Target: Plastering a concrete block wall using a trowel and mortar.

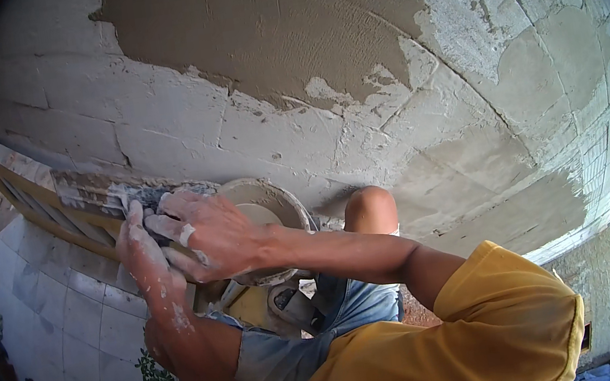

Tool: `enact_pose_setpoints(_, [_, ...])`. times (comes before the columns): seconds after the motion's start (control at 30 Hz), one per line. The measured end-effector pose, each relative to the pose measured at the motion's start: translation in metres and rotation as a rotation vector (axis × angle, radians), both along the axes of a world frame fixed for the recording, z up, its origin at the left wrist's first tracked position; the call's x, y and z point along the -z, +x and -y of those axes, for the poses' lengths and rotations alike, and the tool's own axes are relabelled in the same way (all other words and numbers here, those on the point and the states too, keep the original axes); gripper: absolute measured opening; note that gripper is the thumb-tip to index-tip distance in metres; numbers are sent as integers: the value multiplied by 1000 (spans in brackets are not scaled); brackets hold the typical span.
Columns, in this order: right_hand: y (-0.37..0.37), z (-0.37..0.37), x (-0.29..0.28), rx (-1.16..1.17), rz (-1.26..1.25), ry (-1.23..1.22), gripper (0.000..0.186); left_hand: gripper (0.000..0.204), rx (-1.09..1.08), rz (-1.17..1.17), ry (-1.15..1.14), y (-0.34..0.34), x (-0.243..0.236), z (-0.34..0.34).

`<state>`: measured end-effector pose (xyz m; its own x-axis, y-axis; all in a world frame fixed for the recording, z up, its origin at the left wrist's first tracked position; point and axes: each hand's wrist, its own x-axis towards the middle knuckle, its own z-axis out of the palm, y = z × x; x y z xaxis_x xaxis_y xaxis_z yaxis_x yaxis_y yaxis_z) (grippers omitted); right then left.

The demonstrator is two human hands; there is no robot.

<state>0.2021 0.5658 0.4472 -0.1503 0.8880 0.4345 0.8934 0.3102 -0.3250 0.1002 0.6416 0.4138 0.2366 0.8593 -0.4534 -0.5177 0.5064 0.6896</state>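
We take the bucket [278, 189] as landmark. The trowel [85, 190], flat and smeared with plaster, is just left of the bucket, its blade pointing away from it; both hands are on it. The right hand [210, 230] is folded narrow over the trowel's near end, fingers bent around it, probably to keep the blade steady. The left hand [142, 250] stands upright against the same end, farther left of the bucket, fingers close together; we can't tell how firmly it grips, since the right hand covers part of it. Two hands at one end likely brace the tool against twisting, and leave the blade free.

The right forearm [328, 247] crosses in front of the bucket, so the hands end up on its left side. The bucket sits close beside the wall [183, 141], presumably so the mix stays within short reach and drips fall near it; we can't tell if they touch. A bent knee [369, 209] is just right of the bucket, which suggests a low crouch to work at this height. Above the bucket in view, a broad patch of wet plaster [284, 31] covers part of the wall. A wooden board [40, 198] runs left of the bucket, behind the trowel in view; reason for its place unclear. Farther left of the bucket, tiled floor [93, 311].
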Motion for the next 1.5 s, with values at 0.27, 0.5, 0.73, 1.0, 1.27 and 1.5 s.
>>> enact_pose_setpoints(0.27, [113,87,-17,455,150,-528,30,17,-17,203,56,-39,4,-17])
enact_pose_setpoints(0.5, [119,104,45,333,359,-1099,53,20,138,192,104,-61,10,-16])
enact_pose_setpoints(0.73, [120,85,89,272,478,-1256,48,30,109,95,149,-55,9,-13])
enact_pose_setpoints(1.0, [113,91,82,483,246,-1080,48,26,92,75,86,-61,10,-15])
enact_pose_setpoints(1.27, [144,141,111,594,-218,-958,62,28,117,52,50,-66,9,-7])
enact_pose_setpoints(1.5, [120,151,57,572,-587,-999,46,47,112,325,-138,-46,18,51])
